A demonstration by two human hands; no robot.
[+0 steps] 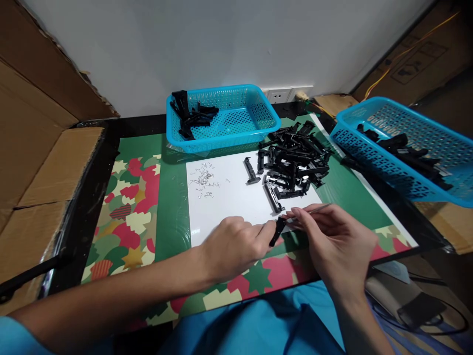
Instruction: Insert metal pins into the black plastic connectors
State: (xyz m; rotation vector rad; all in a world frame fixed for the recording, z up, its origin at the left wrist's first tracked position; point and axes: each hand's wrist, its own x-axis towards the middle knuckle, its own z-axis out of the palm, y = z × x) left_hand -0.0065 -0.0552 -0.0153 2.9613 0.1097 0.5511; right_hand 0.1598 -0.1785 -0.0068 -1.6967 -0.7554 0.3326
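My left hand [246, 241] is closed, pinching a small black plastic part [278, 231] above the near edge of the white sheet [236, 212]. Close beside it, my right hand [334, 239] grips a slim metal tool, apparently tweezers [320, 209], between thumb and fingers. The tool's tip points at the top end of the black part; whether they touch is too small to tell. Beyond the hands lies a heap of black plastic parts [295, 158], with one loose part [252, 171] to its left. Tiny bent wire pieces [205, 177] are scattered on the sheet's left side.
A blue basket [221, 143] holding several black parts stands at the back against the wall. Another blue basket [369, 143] with more black parts is at the right. Cardboard [44, 172] borders the left side. A plug [301, 95] sits in the wall socket.
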